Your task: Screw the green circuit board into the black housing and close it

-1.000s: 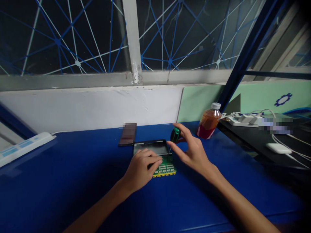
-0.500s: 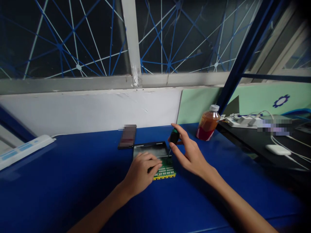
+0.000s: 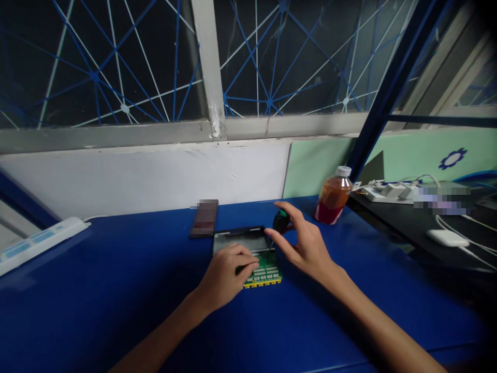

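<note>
A green circuit board (image 3: 267, 270) with a yellow-edged row along its front lies on the blue table. A dark screen panel (image 3: 243, 239) adjoins its far side. My left hand (image 3: 227, 272) rests over the board's left part, thumb and fingertips pinched together; what they grip, if anything, is hidden. In my right hand (image 3: 305, 241) is a screwdriver (image 3: 280, 220) with a black and green handle. It stands nearly upright, its thin shaft pointing down at the board's right rear corner. Thumb and forefinger are spread around the handle, with the other fingers behind it.
Behind the panel to the left lies a dark phone-like slab (image 3: 204, 218). A bottle (image 3: 334, 196) of orange-brown drink stands at the back right. A white power strip (image 3: 42, 241) sits at the far left. Cables and a white adapter (image 3: 447, 238) occupy the black table on the right.
The right thumb has lifted away from the screwdriver handle, and the handle has shifted slightly to the right and down. My left hand stays in place on the board.
</note>
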Tool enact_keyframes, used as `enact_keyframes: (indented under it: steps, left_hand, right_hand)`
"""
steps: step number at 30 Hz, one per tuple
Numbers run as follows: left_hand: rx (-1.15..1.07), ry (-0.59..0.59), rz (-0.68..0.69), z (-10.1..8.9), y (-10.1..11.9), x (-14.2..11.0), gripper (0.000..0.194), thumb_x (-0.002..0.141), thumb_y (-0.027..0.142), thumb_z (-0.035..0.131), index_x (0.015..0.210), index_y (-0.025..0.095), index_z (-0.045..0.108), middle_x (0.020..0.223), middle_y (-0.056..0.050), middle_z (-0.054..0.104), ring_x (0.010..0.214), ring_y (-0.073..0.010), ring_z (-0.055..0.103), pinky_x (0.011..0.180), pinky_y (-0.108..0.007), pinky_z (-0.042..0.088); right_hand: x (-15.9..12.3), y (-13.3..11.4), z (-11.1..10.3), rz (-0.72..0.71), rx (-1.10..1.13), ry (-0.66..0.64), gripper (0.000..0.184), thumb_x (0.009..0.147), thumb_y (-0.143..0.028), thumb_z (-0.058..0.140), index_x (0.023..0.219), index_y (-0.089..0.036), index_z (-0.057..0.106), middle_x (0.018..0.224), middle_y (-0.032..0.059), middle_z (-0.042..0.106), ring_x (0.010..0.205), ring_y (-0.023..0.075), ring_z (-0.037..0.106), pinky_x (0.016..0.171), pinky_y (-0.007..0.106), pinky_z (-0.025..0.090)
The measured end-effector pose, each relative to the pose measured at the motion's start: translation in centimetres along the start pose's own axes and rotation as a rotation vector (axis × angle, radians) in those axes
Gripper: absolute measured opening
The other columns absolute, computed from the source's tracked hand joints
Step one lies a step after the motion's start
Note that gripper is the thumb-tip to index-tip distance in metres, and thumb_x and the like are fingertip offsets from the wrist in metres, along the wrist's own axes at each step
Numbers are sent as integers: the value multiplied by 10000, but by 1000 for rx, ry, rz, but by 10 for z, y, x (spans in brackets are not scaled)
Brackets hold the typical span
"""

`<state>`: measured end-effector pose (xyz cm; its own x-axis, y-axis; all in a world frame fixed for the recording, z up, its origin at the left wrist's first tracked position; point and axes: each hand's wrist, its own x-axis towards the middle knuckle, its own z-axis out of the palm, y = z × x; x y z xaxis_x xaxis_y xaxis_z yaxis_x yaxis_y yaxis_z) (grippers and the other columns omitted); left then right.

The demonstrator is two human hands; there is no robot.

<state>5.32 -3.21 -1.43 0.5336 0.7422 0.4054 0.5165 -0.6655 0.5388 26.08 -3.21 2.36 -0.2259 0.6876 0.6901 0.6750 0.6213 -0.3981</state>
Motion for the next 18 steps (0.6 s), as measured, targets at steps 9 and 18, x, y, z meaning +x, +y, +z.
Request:
enact_keyframes:
  steps: [9, 18]
  left_hand:
    - [25, -12, 10, 0, 1, 1, 152, 876, 215, 571, 881, 220, 723, 836, -28, 670, 786, -168, 598, 734, -315, 479]
    - [39, -41, 2, -1, 1, 1, 147, 886, 212, 568, 868, 213, 713, 858, -22, 668, 813, -170, 593, 762, -322, 462]
  right_hand:
    - [-1, 2, -1, -13, 23, -43, 552, 897, -300, 492, 1394, -199, 272, 1137, 121, 586, 738, 180, 596, 715, 378, 522]
    - [-1, -2, 0, -51, 101, -76, 612, 894, -249, 479, 1440, -195, 208, 1231, 125, 545, 827, 189, 609, 769, 386, 544]
